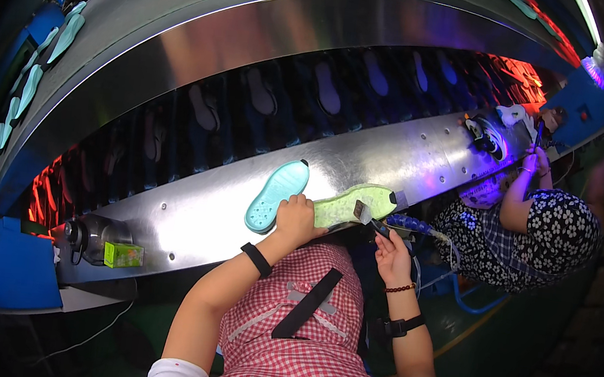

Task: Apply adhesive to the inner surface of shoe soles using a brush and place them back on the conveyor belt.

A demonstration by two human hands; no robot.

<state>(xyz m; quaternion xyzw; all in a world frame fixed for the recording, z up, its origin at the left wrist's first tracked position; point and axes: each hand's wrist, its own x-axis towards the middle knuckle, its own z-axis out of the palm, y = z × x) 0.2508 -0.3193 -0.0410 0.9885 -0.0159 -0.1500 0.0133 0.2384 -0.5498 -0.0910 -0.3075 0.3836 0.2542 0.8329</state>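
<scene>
Right fingers [388,248] clamp a brush [361,211], left fingers [296,206] the green sole [376,198]; teal sole [281,186] at its nine o'clock, printed box [124,256] beyond, co-worker [558,234] at three.

Head-worn fisheye view, downward onto the metal bench [211,208]

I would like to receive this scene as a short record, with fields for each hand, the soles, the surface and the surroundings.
Left hand: gripping the left end of a yellow-green shoe sole
Right hand: holding a flat brush, its head over that sole; contact unclear
Second sole: turquoise shoe sole, left of the yellow-green one, dark patch at its upper end
Surface: shiny metal ledge
Ledge's left end: green box beside a clear container
Nearby: co-worker in dark floral clothing, at right
</scene>
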